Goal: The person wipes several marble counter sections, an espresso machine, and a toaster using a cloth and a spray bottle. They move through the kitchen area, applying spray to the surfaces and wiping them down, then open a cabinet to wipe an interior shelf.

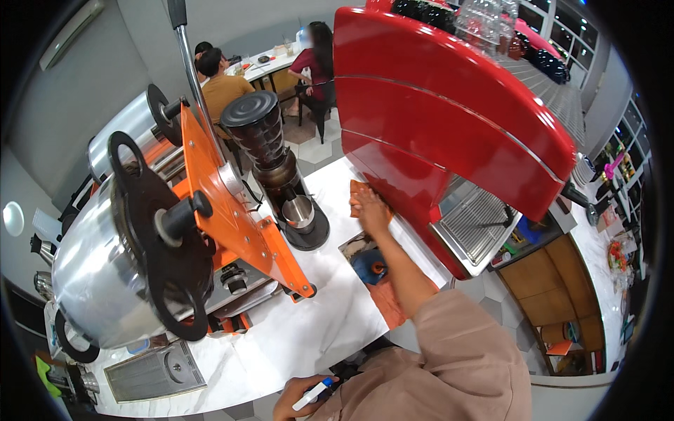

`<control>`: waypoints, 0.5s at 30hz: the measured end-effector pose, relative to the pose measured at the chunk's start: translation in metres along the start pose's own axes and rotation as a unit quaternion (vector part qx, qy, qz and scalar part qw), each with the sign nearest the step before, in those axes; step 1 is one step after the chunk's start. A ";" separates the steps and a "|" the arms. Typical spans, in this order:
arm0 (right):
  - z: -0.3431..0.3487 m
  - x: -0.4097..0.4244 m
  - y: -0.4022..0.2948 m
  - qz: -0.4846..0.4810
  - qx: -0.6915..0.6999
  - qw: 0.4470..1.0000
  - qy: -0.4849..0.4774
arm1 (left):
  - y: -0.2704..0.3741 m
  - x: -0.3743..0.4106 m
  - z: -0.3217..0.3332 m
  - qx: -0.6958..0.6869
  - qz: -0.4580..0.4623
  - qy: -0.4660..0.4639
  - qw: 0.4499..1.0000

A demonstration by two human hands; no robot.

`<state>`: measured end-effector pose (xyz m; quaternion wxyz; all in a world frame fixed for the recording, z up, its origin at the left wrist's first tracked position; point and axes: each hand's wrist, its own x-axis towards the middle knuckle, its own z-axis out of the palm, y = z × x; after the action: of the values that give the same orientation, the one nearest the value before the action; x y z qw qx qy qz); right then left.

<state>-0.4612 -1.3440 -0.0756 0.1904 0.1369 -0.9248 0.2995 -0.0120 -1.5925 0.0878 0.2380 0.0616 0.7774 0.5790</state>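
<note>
My right hand (373,210) presses an orange cloth (355,185) onto the white marbled counter (337,321), close against the side of a red espresso machine (389,110). That arm reaches over a rectangular cut-out in the counter, where a blue object (366,263) with an orange centre shows. A second orange cloth (388,305) lies at the counter's edge, partly under my forearm. Low in the picture, my left hand (295,400) holds a spray bottle (317,393) with a white and blue trigger head. The bottle's body is mostly hidden.
A coffee grinder (279,163) with a steel cup (298,213) stands left of the cloth. Further left is an orange machine (231,210) with a lever and large metal cylinders (95,268). A drip tray (155,372) is set in the counter. Several people sit at a table (271,66) beyond.
</note>
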 end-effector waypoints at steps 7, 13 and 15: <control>-0.042 -0.048 -0.095 -0.015 0.098 0.977 -0.191 | -0.012 -0.018 -0.001 0.010 0.061 0.001 0.998; -0.193 -0.052 -0.119 -0.433 -0.179 0.883 0.026 | -0.020 -0.041 -0.011 -0.025 0.073 -0.005 0.997; -0.215 -0.056 -0.100 -0.453 -0.337 0.819 -0.100 | -0.033 -0.041 -0.011 -0.033 0.074 -0.010 0.997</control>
<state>-0.3160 -1.2842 0.1114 0.2454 0.4968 -0.8156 -0.1666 0.0252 -1.6277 0.0719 0.2043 0.1169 0.7489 0.6195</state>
